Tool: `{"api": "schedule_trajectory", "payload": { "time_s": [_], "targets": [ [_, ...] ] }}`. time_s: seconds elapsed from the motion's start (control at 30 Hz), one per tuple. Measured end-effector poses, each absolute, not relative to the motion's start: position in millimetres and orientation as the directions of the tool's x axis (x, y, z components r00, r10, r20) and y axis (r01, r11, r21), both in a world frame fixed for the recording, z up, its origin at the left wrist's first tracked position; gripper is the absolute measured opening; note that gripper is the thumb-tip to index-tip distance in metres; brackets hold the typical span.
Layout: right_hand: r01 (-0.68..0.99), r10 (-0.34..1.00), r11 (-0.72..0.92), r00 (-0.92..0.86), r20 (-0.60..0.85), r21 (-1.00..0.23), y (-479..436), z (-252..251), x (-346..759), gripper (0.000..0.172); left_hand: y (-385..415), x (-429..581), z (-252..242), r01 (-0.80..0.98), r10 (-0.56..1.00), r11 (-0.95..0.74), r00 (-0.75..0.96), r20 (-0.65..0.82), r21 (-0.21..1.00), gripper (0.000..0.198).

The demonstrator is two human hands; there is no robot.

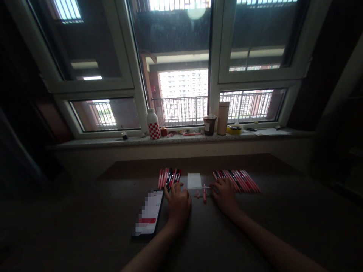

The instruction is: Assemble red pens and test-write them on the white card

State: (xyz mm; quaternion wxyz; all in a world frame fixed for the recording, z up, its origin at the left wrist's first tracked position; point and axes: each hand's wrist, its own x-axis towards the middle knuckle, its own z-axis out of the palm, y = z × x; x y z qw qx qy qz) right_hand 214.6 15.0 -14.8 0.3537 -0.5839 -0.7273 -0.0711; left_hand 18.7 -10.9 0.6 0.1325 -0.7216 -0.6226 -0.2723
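Note:
My left hand (178, 204) rests at the near ends of a row of pink, red and black pens (167, 178), fingers apart. My right hand (225, 196) is closed at its fingertips on one end of a thin pale stick (205, 187), perhaps a pen refill; its exact kind is too small to tell. The stick points left across a pink pen part (204, 195) lying between my hands. Beside that lies a smaller pink piece (197, 194). A white square pad (194, 180) sits just beyond. Past my right fingers, a longer row of pens (241, 181) is partly covered.
A phone (150, 213) with a lit screen lies left of my left forearm on the dark table (93, 219). Along the windowsill (133, 141) stand a checkered bottle (153, 124), a lidded drink cup (210, 124), a tall tan cylinder (223, 118) and a yellow container (234, 130).

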Motion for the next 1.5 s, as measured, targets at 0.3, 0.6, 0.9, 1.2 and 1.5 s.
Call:
{"api": "schedule_trajectory", "payload": {
  "time_s": [0.3,0.6,0.9,1.2,1.5],
  "targets": [
    [0.898,0.796,0.317,-0.077,0.600,-0.306,15.7,-15.2,214.9,0.012,-10.8,18.8,-1.6,0.975,0.823,-0.179,0.075,0.563,0.133,0.017],
    [0.883,0.794,0.340,-0.085,0.603,-0.324,16.9,-16.8,216.1,0.013,-10.2,18.5,-1.2,0.973,0.837,-0.175,0.065,0.543,0.153,0.017],
    [0.867,0.784,0.360,-0.081,0.615,-0.345,16.9,-16.3,215.5,0.014,-10.5,16.8,-0.5,0.954,0.838,-0.206,0.057,0.542,0.218,0.016],
    [0.818,0.755,0.462,-0.161,0.636,-0.343,17.7,-17.7,214.8,0.014,-10.4,13.7,-2.3,0.913,0.837,-0.286,0.090,0.540,0.291,0.020],
    [0.818,0.743,0.477,-0.180,0.645,-0.321,15.5,-14.7,213.9,0.014,-16.2,16.8,4.7,0.920,0.833,-0.274,0.081,0.548,0.280,0.011]
  ]
}}
